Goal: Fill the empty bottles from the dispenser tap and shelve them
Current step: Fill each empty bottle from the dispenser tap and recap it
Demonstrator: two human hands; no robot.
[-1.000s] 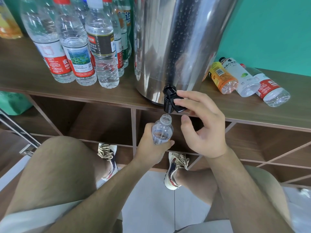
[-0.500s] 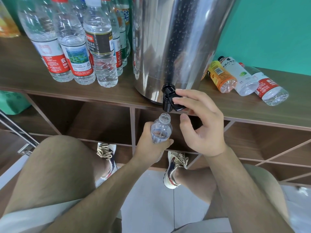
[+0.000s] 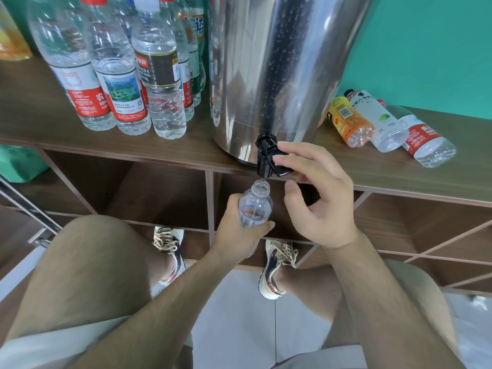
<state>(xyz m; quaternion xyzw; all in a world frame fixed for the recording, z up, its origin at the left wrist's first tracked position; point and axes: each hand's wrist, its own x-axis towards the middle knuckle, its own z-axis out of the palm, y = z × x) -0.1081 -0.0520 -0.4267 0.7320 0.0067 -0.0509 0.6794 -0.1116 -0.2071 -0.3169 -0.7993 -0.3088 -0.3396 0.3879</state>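
Under tap point(image 3: 264, 166) | bottle point(image 3: 255, 206) gripped upright by left hand point(image 3: 235, 235) | right hand point(image 3: 318, 201) curled over tap

A standing red-labelled bottle point(image 3: 80, 86) is showing "农" and "NONG", a rear bottle point(image 3: 197, 35) is showing "达", and a lying red-labelled bottle point(image 3: 423, 139) is showing "农".

The left hand point(image 3: 237, 235) grips a small clear bottle point(image 3: 255, 206), its uncapped mouth just under the black tap point(image 3: 266, 161), where a thin stream of water falls in. The right hand point(image 3: 316, 198) curls its fingers round the tap's lever. The steel dispenser point(image 3: 271, 75) stands at the front edge of the wooden shelf top point(image 3: 399, 169). Upright bottles point(image 3: 157, 83) crowd the shelf top's left side. Three bottles point(image 3: 383, 121) lie on their sides at its right.
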